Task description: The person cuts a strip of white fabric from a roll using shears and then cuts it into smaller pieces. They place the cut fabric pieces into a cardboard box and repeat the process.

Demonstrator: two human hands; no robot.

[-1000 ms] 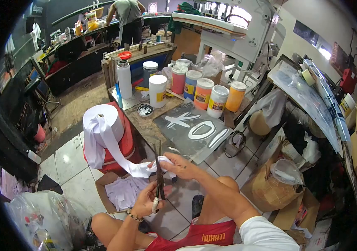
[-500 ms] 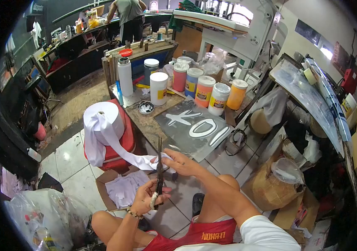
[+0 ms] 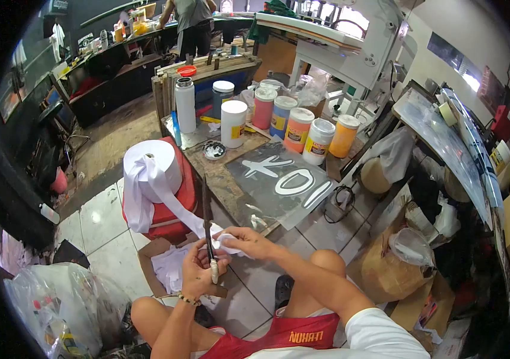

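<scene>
My left hand is wrapped round the handles of dark scissors, whose blades point up and away from me. Just right of the blades, my right hand pinches the end of a white ribbon. The ribbon runs back to a large roll on a red container. Below the ribbon, an open cardboard box holds several cut white pieces.
Several paint jars and a white bottle stand on a low wooden table beside a dark sheet with white lettering. Plastic bags lie at left. Another person stands at the back.
Both hands have moved slightly left, with the scissors. My right hand has come down closer to my left hand, and the ribbon hangs more steeply. The view has shifted a little.
</scene>
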